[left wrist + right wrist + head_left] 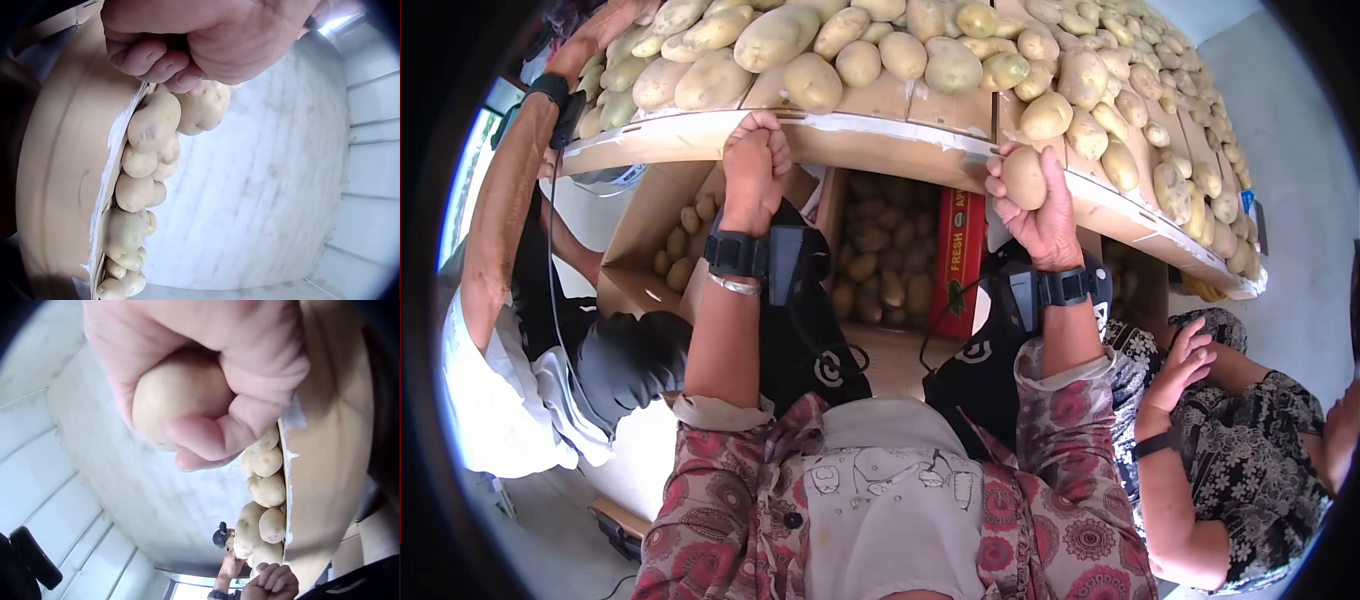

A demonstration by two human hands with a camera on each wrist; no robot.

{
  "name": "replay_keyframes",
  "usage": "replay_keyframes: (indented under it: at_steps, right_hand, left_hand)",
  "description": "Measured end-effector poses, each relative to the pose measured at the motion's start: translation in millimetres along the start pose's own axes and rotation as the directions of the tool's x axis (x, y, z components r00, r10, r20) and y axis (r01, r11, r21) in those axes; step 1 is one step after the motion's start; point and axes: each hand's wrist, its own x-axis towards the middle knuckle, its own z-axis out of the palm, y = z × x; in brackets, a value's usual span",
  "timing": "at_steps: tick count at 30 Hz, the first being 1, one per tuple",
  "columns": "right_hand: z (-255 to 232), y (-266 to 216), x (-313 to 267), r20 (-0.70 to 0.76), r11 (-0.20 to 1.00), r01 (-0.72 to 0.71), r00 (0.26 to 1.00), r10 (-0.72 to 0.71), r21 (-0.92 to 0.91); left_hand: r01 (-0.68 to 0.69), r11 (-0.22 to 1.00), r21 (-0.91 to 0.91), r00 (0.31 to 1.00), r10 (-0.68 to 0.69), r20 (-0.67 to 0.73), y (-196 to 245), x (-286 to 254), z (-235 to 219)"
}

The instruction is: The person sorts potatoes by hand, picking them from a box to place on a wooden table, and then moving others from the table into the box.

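My right hand (1045,225) grips a smooth, roundish potato (1024,178) just in front of the table's cardboard edge. In the right wrist view, the fingers (203,437) curl round that potato and the palm hides part of it. Farther left, my left hand (752,175) is held as a fist at the same edge, with nothing seen in it. The left wrist view shows its fingers (165,65) folded toward the palm, close over the potatoes (154,122) lining the edge. Many potatoes (953,65) of mixed sizes lie across the cardboard-covered tabletop (950,108).
Below the tabletop stand a box wall with red printing (956,260) beside more potatoes (880,250), and an open cardboard box (640,285) with potatoes at left. One person's arm (500,210) reaches over the table at left. Another person's hand (1180,368) is raised at right.
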Motion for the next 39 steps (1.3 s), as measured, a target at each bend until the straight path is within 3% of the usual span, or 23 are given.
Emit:
replay_keyframes:
  at_steps: [1, 4, 5, 6, 8, 9, 12, 13, 14, 15, 16, 18, 22, 24, 25, 26, 27, 29, 30, 32, 34, 36, 39]
  right_hand:
    - [-3, -1, -3, 0.082, 0.999, -0.036, 0.996, 0.033, 0.029]
    - [-14, 0, -6, 0.042, 0.983, -0.147, 0.987, 0.152, -0.106]
    - [-2, 3, -11, -0.13, 0.911, -0.193, 0.979, 0.155, -0.364]
    - [9, 7, -14, -0.184, 0.805, -0.259, 0.965, 0.188, -0.533]
    - [11, 16, -13, -0.138, 0.466, -0.251, 0.955, 0.264, -0.848]
    - [4, 34, -7, -0.063, 0.358, -0.148, 0.969, 0.24, -0.922]
    - [-12, 56, -3, -0.253, 0.149, -0.326, 0.894, 0.37, -0.934]
    - [-22, 63, -3, -0.257, 0.149, -0.331, 0.891, 0.375, -0.932]
    - [-34, 70, -3, -0.166, 0.012, -0.171, 0.97, 0.178, -0.985]
    - [-41, 74, -1, -0.028, -0.158, -0.029, 1.0, -0.01, -0.987]
    - [-48, 77, 3, -0.028, -0.158, -0.03, 1.0, -0.014, -0.987]
    - [-53, 76, 8, -0.021, -0.251, -0.083, 0.971, -0.239, -0.965]
    - [-50, 69, 8, -0.131, -0.239, -0.16, 0.982, -0.135, -0.958]
    - [-41, 68, 3, -0.21, -0.152, -0.208, 0.978, -0.001, -0.966]
    - [-41, 69, 3, -0.162, -0.161, -0.154, 0.986, 0.034, -0.975]
    - [-44, 72, 5, -0.093, -0.165, -0.082, 0.994, 0.064, -0.983]
    - [-46, 76, 6, -0.076, -0.183, -0.061, 0.994, 0.075, -0.981]
    - [-41, 76, 6, -0.061, -0.203, -0.044, 0.995, 0.078, -0.978]
    - [-33, 74, 6, -0.07, -0.19, -0.053, 0.994, 0.085, -0.98]
    - [-21, 74, 7, -0.047, -0.184, -0.024, 0.991, 0.124, -0.983]
    - [-20, 73, 10, -0.025, -0.187, 0.003, 0.989, 0.149, -0.982]
    - [-21, 78, 12, 0.042, -0.277, 0.087, 0.985, 0.166, -0.957]
    - [-17, 74, 15, 0.065, -0.299, 0.112, 0.985, 0.16, -0.948]
  left_hand:
    - [-0.013, 1.0, -0.009, 1.0, 0.013, 0.011, -1, 0, -2]
    - [-0.024, 1.0, 0.006, 1.0, 0.024, 0.018, 0, 3, -5]
    - [-0.026, 1.0, 0.009, 0.999, 0.025, 0.031, 0, 5, -8]
    - [-0.027, 1.0, 0.01, 0.999, 0.026, 0.043, -1, 5, -8]
    - [-0.028, 1.0, 0.011, 0.999, 0.027, 0.028, -3, 7, -8]
    - [-0.03, 0.999, 0.011, 1.0, 0.03, 0.011, -2, 8, -8]
    - [-0.039, 0.999, 0.02, 0.999, 0.038, 0.033, -2, 5, -5]
    - [-0.033, 0.999, 0.021, 0.999, 0.032, 0.029, -3, 4, -7]
    - [-0.034, 0.999, 0.013, 0.999, 0.033, 0.039, -4, 5, -7]
    - [-0.04, 0.999, 0.005, 0.998, 0.039, 0.054, -4, 7, -7]
    - [-0.04, 0.999, 0.006, 0.998, 0.04, 0.057, -4, 8, -7]
    - [-0.034, 0.999, 0.022, 0.999, 0.033, 0.038, -4, 8, -8]
    - [-0.043, 0.999, 0.028, 0.998, 0.041, 0.05, -4, 9, -11]
    - [-0.063, 0.998, 0.024, 0.992, 0.06, 0.108, -5, 9, -14]
    - [-0.377, 0.835, 0.399, 0.926, 0.326, 0.193, -26, 21, -34]
    - [-0.605, 0.433, 0.668, 0.774, 0.515, 0.367, -36, 40, -55]
    - [-0.634, 0.384, 0.671, 0.74, 0.553, 0.383, -16, 47, -53]
    - [-0.322, 0.871, 0.37, 0.947, 0.3, 0.118, -7, 24, -29]
    - [-0.084, 0.986, 0.143, 0.996, 0.079, 0.045, -9, 14, -19]
    - [-0.083, 0.991, 0.108, 0.997, 0.083, 0.002, 2, 1, -2]
    - [-0.182, 0.966, 0.183, 0.983, 0.18, 0.025, -5, 4, 0]
    - [-0.452, 0.802, 0.391, 0.868, 0.496, -0.012, -13, 6, 4]
    - [-0.534, 0.618, 0.577, 0.781, 0.622, 0.058, 1, 10, 8]
